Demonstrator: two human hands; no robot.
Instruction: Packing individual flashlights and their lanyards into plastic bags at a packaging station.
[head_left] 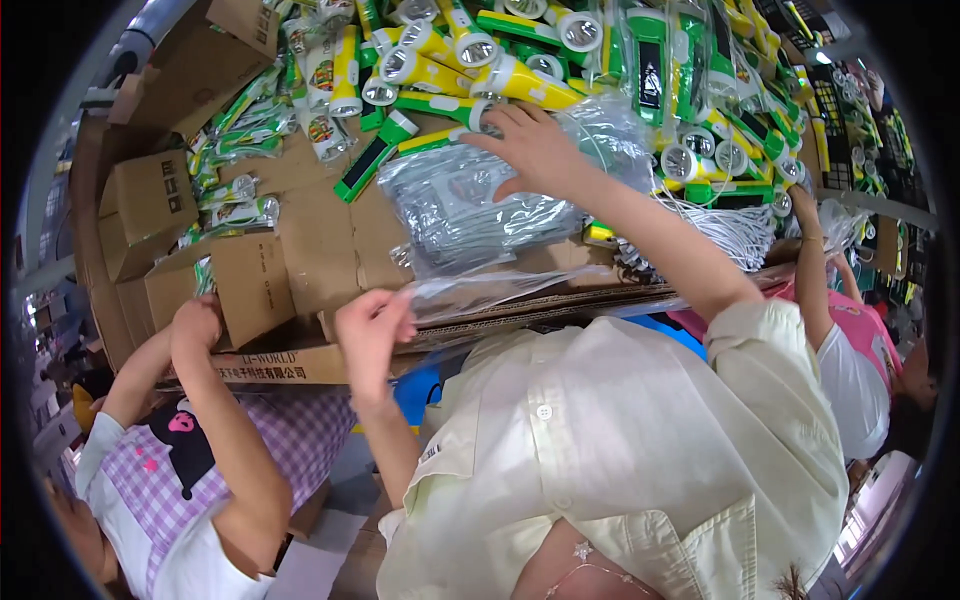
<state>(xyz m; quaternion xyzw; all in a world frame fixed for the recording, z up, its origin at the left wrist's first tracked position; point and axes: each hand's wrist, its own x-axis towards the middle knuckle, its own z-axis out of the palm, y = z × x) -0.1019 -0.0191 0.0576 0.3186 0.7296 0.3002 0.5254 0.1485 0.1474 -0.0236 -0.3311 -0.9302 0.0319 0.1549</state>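
My left hand (pixel 372 330) is closed at the near edge of the table, its fingertips pinching the end of a clear plastic bag (pixel 480 293). That bag stretches to the right along the cardboard edge. My right hand (pixel 535 150) reaches over a stack of clear plastic bags (pixel 470 215), fingers spread and thumb apart. Its fingertips are at the head of a green and yellow flashlight (pixel 432 140); whether they touch it I cannot tell. Another green flashlight with a dark panel (pixel 375 157) lies just left of the stack.
A heap of yellow and green flashlights (pixel 520 80) covers the far side. White cords (pixel 715 235) lie right of the bags. Open cardboard boxes (pixel 255 290) stand at left, where a co-worker's hands (pixel 195 325) work. Another person's arm (pixel 808 240) reaches in at right.
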